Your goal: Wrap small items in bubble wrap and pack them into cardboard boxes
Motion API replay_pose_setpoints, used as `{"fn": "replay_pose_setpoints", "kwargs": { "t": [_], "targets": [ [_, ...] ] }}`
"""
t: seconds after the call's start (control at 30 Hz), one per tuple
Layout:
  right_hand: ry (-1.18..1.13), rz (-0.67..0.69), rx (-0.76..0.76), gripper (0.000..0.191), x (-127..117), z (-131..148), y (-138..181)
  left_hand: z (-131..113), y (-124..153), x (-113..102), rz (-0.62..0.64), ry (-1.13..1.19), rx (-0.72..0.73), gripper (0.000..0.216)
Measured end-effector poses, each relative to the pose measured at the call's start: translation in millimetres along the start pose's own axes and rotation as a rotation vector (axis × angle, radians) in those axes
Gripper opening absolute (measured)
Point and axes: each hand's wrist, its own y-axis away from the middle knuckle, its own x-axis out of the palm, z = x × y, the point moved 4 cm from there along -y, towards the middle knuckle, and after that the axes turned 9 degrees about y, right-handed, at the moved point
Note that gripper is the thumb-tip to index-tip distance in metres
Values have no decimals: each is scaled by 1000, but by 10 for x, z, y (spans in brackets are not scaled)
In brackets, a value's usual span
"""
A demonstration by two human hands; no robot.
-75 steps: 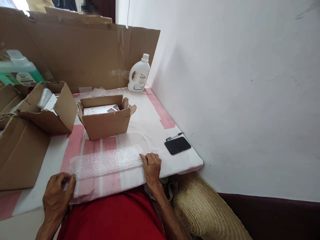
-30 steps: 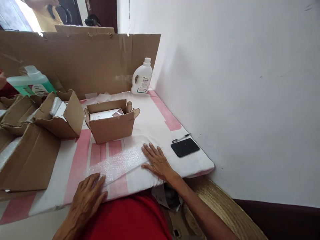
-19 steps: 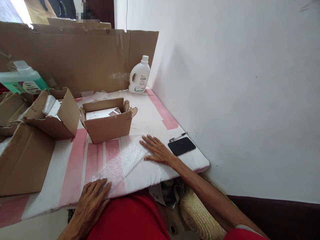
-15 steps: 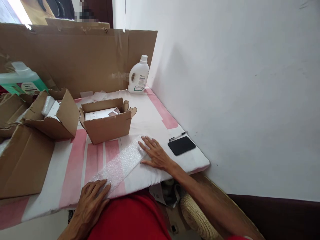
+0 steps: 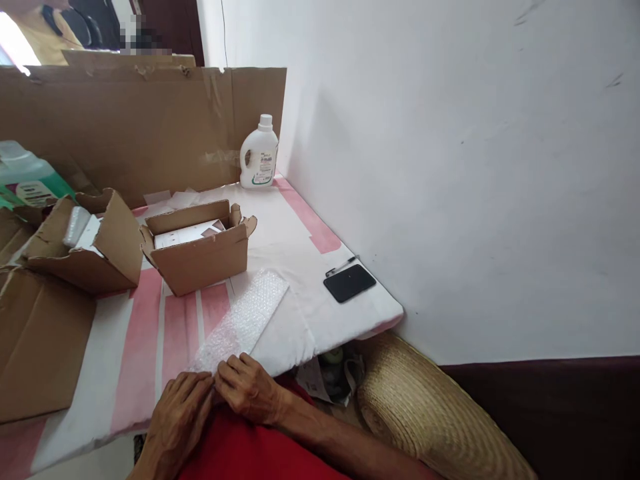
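Green bottle [image 5: 31, 179]: far left, partly cut off by the view's edge; behind the left boxes [image 5: 43, 347]
Left boxes: brown cardboard, open-topped; one holds a white packet [image 5: 90, 235]
Left hand [image 5: 181, 412]: fingers close together, bent over the near end of the bubble wrap [image 5: 247, 313]; tips hidden, so whether it grips cannot be told
Middle box [image 5: 205, 263]: open, upright; white carton [image 5: 183, 235] inside
Bubble wrap: clear strip slanting across the pink-and-white cloth [image 5: 139, 340]; near end at the hands, far end bare
Right hand [image 5: 250, 392]: just beside the left, fingers curled at that same end; grip likewise unclear
White bottle [image 5: 261, 157]: upright, by the cardboard panel [image 5: 150, 127]
Black phone [image 5: 350, 284]: flat near the wall [image 5: 425, 180]; pen [image 5: 342, 267] just beyond
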Motion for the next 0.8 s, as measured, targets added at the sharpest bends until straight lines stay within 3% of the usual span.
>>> {"fn": "replay_pose_setpoints", "kwargs": {
  "t": [0.07,0.2,0.33,0.5,0.8],
  "targets": [
    [-27,-14,19,16,-7,-45,70,-31,14,-53,-5,47,-7,25],
    [-177,-81,108,21,-64,-145,297,-6,57,-177,26,10,-12,70],
    [-297,-193,185,31,-163,-198,530,83,42,-170,60,5,76,48],
    [-303,-224,260,26,-250,-220,685,98,-78,-71,6,114,185,43],
    [-218,-149,340,25,-330,-263,893,-113,-190,40,-7,205,187,32]
  ]
}}
